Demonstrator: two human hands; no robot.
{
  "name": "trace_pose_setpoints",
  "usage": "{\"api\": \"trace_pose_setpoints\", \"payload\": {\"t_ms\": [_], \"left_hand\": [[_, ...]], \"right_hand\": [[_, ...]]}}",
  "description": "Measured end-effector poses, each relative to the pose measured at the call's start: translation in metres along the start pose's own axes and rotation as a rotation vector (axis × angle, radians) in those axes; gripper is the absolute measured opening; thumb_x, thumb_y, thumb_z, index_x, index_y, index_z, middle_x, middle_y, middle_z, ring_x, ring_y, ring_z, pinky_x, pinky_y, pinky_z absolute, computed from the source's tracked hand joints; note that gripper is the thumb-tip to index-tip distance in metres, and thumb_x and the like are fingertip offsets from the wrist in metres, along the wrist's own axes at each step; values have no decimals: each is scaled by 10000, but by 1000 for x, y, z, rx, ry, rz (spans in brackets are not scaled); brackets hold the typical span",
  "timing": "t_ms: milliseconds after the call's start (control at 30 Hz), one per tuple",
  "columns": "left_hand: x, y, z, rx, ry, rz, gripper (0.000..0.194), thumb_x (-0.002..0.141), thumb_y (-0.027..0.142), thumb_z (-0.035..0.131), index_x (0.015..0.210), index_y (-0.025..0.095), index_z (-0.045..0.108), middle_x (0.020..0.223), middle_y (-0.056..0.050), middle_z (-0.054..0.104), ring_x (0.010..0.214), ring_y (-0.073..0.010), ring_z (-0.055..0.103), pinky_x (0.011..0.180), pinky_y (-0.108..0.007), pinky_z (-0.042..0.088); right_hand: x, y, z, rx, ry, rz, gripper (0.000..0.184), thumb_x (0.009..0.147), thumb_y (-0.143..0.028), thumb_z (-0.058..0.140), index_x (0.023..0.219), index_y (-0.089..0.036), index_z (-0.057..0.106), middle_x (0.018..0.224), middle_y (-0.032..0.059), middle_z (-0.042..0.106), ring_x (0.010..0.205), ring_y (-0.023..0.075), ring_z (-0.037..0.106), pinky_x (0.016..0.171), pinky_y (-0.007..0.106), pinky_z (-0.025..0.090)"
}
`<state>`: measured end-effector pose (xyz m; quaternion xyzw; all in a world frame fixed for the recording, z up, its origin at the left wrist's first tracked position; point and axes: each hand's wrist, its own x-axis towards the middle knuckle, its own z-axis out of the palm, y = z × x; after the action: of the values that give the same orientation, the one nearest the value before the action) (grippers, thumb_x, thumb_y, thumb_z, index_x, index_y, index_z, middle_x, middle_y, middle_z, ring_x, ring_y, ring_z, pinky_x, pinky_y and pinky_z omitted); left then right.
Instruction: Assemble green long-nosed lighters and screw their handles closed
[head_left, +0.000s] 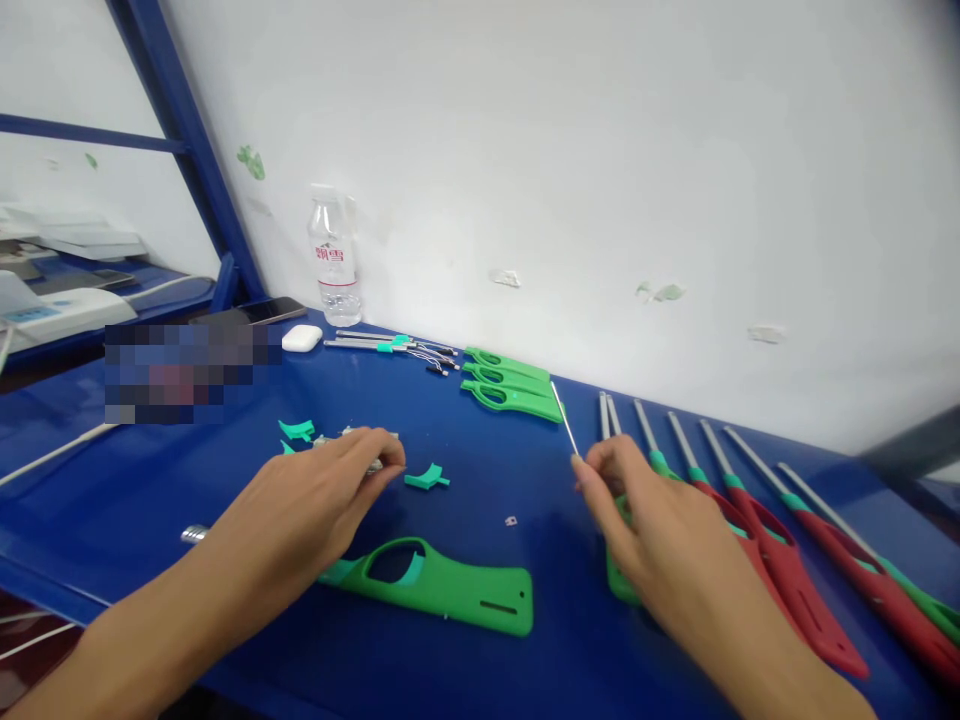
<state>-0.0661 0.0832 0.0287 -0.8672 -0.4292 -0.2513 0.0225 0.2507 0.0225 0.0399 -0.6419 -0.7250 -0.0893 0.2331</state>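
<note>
Clear plastic water bottle [331, 262], red print on label, upright on blue surface [225, 480], close to white wall [487, 130]. White earbud case [301, 339] near bottle base; dark smartphone [276, 311] lying behind case. Far left: white cable [60, 453], blue metal frame [169, 110], white device [71, 307] beyond. Green decal [251, 162] on wall, upper left.

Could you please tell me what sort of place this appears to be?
It looks like a small workbench, perhaps for assembly: a blue tabletop against a wall, a row of what seem to be long-nosed lighters, and loose turquoise pieces.
</note>
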Motion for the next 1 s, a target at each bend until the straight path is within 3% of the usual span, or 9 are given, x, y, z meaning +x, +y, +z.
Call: {"api": "trace_pose_setpoints", "payload": {"t_ms": [133, 300, 433, 600, 733, 867, 1000], "left_hand": [[1, 15, -9, -167, 92, 59, 273, 1127, 325, 455, 1085, 254, 715, 918, 27, 806, 738, -135, 769, 655, -210, 559], [0, 29, -10, -412, 173, 52, 250, 1060, 189, 551, 1110, 249, 789, 826, 52, 799, 729, -106, 774, 713, -164, 571], [-6, 42, -3, -604, 130, -31, 226, 1030, 162, 597, 1028, 270, 796, 742, 80, 780, 630, -86, 742, 638, -138, 544], [-14, 54, 9, -714, 88, -62, 228, 1044, 172, 607, 1074, 310, 786, 731, 88, 752, 595, -78, 709, 579, -139, 496], [-15, 57, 8, -699, 62, -1, 236, 1048, 130, 603, 1077, 291, 772, 797, 79, 759, 589, -67, 678, 593, -137, 502], [-15, 60, 4, -676, 45, 84, 277, 1057, 82, 600, 1160, 280, 764, 990, 42, 807, 769, -81, 752, 729, -129, 561], [-16, 63, 4, -704, 94, 114, 316, 1047, 46, 601, 1198, 267, 770, 1006, 32, 810, 850, -81, 771, 799, -113, 568]], "right_hand": [[2, -8, -8, 320, -27, 1, 181, 1125, -465, 499, 1100, -301, 574, 812, -61, 760, 599, 173, 719, 540, 286, 457], [3, -25, -18, 621, 34, 51, 124, 958, -420, 786, 957, -312, 726, 860, -45, 771, 763, 166, 740, 655, 250, 554], [2, -30, -27, 833, 98, 163, 173, 855, -422, 881, 830, -306, 755, 756, -43, 735, 638, 147, 679, 558, 227, 537], [-3, -38, -32, 839, 96, 214, 237, 959, -452, 759, 807, -280, 702, 624, -57, 620, 481, 104, 508, 427, 229, 383], [-6, -44, -32, 875, 59, 204, 298, 977, -465, 741, 773, -263, 662, 635, -52, 587, 518, 108, 506, 462, 238, 394], [-7, -44, -32, 866, 70, 159, 284, 990, -447, 733, 782, -265, 670, 634, -54, 571, 517, 113, 504, 462, 248, 392], [-8, -44, -32, 839, 105, 129, 248, 997, -417, 730, 801, -274, 677, 641, -53, 570, 513, 115, 512, 456, 255, 390]]}}
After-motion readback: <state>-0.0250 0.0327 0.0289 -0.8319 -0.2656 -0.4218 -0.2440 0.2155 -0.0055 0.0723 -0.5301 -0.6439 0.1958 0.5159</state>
